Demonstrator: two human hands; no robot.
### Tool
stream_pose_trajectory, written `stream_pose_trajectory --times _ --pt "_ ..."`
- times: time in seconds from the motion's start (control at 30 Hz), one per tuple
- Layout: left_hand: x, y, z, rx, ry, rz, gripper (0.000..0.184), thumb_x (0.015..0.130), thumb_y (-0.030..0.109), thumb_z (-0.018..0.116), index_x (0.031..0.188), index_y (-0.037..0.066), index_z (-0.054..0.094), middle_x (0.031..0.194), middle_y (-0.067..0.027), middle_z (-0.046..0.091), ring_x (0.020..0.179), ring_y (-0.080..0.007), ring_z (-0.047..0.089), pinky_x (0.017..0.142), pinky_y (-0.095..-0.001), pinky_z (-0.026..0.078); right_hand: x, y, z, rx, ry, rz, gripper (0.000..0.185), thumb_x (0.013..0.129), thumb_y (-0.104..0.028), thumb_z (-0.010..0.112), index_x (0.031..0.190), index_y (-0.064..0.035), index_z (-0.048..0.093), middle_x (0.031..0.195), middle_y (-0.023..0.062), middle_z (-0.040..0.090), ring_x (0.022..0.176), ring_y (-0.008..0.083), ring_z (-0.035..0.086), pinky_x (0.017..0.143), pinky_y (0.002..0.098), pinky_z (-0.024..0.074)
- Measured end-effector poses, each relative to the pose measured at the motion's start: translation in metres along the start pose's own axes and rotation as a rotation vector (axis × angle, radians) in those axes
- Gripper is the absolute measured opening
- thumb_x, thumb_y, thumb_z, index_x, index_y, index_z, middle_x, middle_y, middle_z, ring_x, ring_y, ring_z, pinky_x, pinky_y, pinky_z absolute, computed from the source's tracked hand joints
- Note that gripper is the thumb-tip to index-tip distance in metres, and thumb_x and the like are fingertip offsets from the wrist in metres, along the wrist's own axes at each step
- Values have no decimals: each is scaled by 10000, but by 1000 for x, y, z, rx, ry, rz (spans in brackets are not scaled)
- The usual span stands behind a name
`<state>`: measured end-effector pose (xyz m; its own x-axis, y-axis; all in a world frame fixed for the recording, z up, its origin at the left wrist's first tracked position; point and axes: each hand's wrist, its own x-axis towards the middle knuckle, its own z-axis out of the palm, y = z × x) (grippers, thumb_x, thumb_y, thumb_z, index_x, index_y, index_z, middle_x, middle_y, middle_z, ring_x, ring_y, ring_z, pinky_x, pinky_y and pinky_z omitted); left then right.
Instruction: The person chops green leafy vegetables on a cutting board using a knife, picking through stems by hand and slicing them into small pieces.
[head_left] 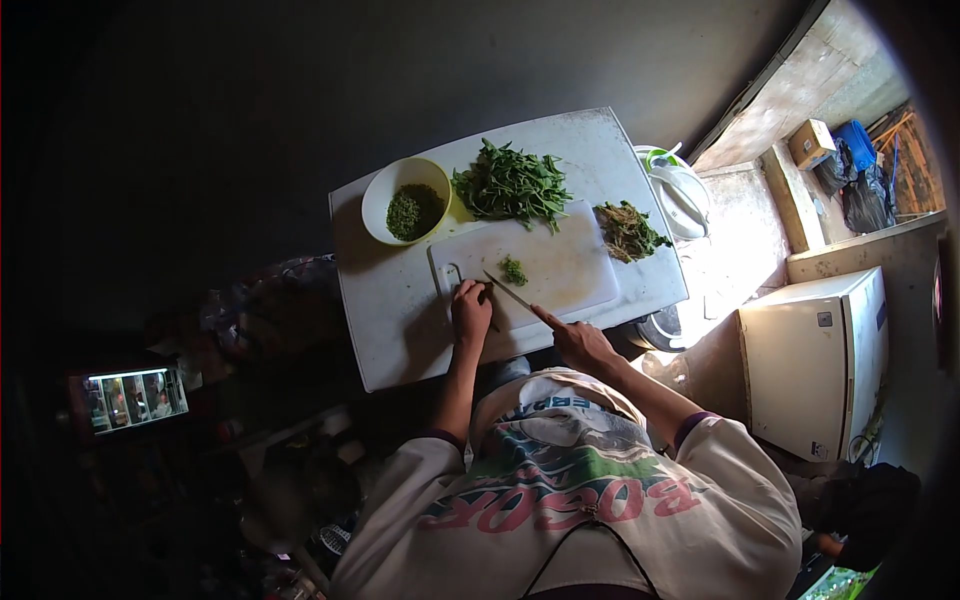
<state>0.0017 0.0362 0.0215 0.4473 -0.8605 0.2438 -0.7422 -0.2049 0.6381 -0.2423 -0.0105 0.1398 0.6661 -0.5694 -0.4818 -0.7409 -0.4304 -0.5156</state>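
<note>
My right hand (582,344) is closed round the handle of a knife (508,289), its blade pointing up and left over the white cutting board (565,250). Near the blade's tip, my left hand (471,308) has its fingers bent together at the board's lower left; what they hold is too small to name. A little pile of chopped greens (513,270) lies on the board just above the blade. Behind the board is a heap of leafy greens (512,184). To its left stands a bowl (372,205) with chopped greens inside.
Wilted leaves and stems (628,232) lie at the right of the white table (385,340). Beyond that edge is a white appliance (682,198). A white fridge (795,370) stands at the right, and a lit screen (137,400) shows at the far left.
</note>
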Motion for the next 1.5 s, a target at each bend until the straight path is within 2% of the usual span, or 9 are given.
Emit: stream_pose_trajectory --times 0.23,0.3,0.47,0.77,0.83,0.93,1.23,1.43,1.5 --pt "0 -1 -1 -41 31 38 177 763 32 691 932 -21 701 976 -146 663 894 -363 657 776 -428 544 20 2 28 10 -5 15 818 903 -123 525 1597 -367 167 747 255 674 711 439 688 671 553 535" --pt "0 0 0 -49 17 31 173 767 40 696 928 -21 701 972 -148 661 886 -366 657 772 -431 543 37 0 44 86 100 -45 790 922 -132 508 1595 -367 169 748 256 675 714 445 686 671 559 532" --pt "3 -1 -3 -55 -14 42 173 772 58 710 926 -20 701 959 -149 657 874 -372 656 769 -443 539 62 -5 42 93 109 -48 767 949 -132 493 1593 -385 162 764 257 674 716 441 685 658 554 529" --pt "0 -6 -4 -31 -10 20 147 818 53 699 951 -4 723 981 -159 698 892 -367 676 791 -431 551 10 6 30 65 56 32 734 960 -139 483 1585 -396 197 786 258 680 722 423 688 675 543 529" --pt "3 0 -10 -124 -26 18 139 840 55 692 962 0 731 964 -151 712 889 -355 685 794 -426 556 2 9 29 61 60 59 735 959 -139 488 1586 -390 198 790 258 682 721 422 688 677 543 528" --pt "6 -3 -9 -128 -26 55 125 850 56 690 952 -3 730 947 -141 718 879 -349 689 789 -418 561 -1 12 35 114 150 76 730 964 -138 487 1587 -388 198 796 261 685 721 422 689 682 543 527" --pt "12 -9 -11 -60 -124 8 196 744 4 690 938 -15 703 1000 -154 663 962 -354 646 841 -429 536 -7 -25 22 3 29 86 740 979 -146 477 1595 -395 150 804 252 687 726 429 688 677 546 529" --pt "11 -11 -9 -104 -86 44 195 745 2 693 939 -27 697 975 -160 651 916 -371 647 807 -434 536 27 -16 64 43 109 83 775 937 -113 494 1591 -387 181 784 255 681 721 428 690 663 541 537" --pt "12 -12 -8 -112 -78 60 199 742 2 694 938 -26 697 971 -163 648 913 -374 647 798 -433 533 52 -17 77 63 324 -53 725 972 -156 479 1594 -365 171 695 247 650 626 440 651 582 565 498"
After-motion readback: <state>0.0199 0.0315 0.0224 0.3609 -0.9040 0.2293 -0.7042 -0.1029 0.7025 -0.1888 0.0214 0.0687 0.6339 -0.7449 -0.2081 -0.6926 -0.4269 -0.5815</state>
